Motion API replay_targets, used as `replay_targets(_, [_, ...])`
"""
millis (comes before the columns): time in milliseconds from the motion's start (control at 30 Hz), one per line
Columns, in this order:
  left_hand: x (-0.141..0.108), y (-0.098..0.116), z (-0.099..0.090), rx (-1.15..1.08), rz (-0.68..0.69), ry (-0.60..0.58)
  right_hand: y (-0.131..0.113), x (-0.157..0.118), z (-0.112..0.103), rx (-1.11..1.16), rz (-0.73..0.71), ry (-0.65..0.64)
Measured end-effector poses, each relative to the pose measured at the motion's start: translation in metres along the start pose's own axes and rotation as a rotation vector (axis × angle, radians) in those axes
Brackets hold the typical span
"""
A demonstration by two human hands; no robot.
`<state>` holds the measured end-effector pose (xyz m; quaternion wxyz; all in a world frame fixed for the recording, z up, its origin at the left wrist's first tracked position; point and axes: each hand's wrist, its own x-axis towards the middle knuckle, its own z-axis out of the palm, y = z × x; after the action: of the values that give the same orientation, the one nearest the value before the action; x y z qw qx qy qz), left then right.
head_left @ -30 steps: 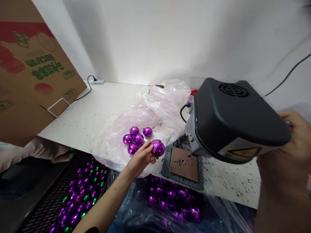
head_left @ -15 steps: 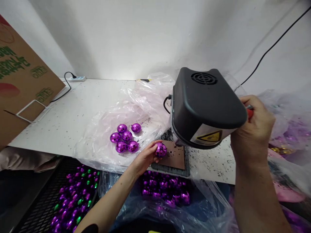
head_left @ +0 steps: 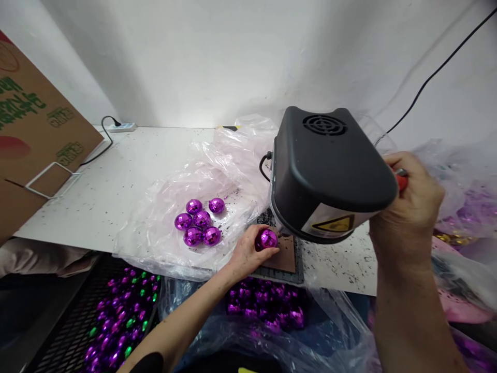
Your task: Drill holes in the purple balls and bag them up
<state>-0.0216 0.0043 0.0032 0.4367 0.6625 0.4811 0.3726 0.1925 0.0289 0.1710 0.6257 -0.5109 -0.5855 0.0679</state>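
My left hand (head_left: 247, 252) holds a purple mirrored ball (head_left: 268, 239) between thumb and fingers. The ball is over a brown plate (head_left: 286, 261) on the dark base of a black-housed machine (head_left: 334, 171). Whether it touches the plate I cannot tell. My right hand (head_left: 417, 202) is closed around the machine's red-ended handle (head_left: 401, 181) on the right side. To the left, several more purple balls (head_left: 202, 219) lie grouped on clear plastic film (head_left: 155, 223). The machine's housing hides its working part.
Below the table edge, a bag (head_left: 330, 316) holds many purple balls. A black mesh crate (head_left: 58, 316) at lower left has purple and green ones. A cardboard box (head_left: 46, 134) stands left, near a power strip (head_left: 123, 127). Dark specks litter the white table (head_left: 337, 264).
My left hand has moved slightly right with the ball, farther over the brown plate, and its grip has turned so the thumb is nearer me. My right hand stays on the handle.
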Motion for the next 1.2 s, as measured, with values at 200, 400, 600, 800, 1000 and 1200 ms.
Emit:
replay_targets(200, [0.001,-0.002,0.011,0.104,0.158,-0.021,-0.003,0.000,-0.001,0.009,-0.002,-0.007])
replay_targets(400, [0.004,-0.002,0.022,0.216,0.186,-0.036,-0.004,0.000,-0.001,0.016,0.021,-0.021])
replay_targets(600, [0.009,-0.007,0.026,0.203,0.204,-0.045,-0.005,0.000,-0.003,-0.014,0.042,-0.045])
replay_targets(800, [0.012,-0.013,0.029,0.145,0.155,-0.021,-0.011,-0.010,-0.007,-0.123,-0.082,0.001])
replay_targets(1000, [0.010,-0.018,0.031,-0.086,0.068,-0.057,-0.004,-0.056,-0.015,-0.154,-0.384,0.120])
replay_targets(1200, [0.010,-0.016,0.030,-0.218,-0.008,-0.086,0.018,-0.103,-0.025,-0.174,-0.389,-0.004])
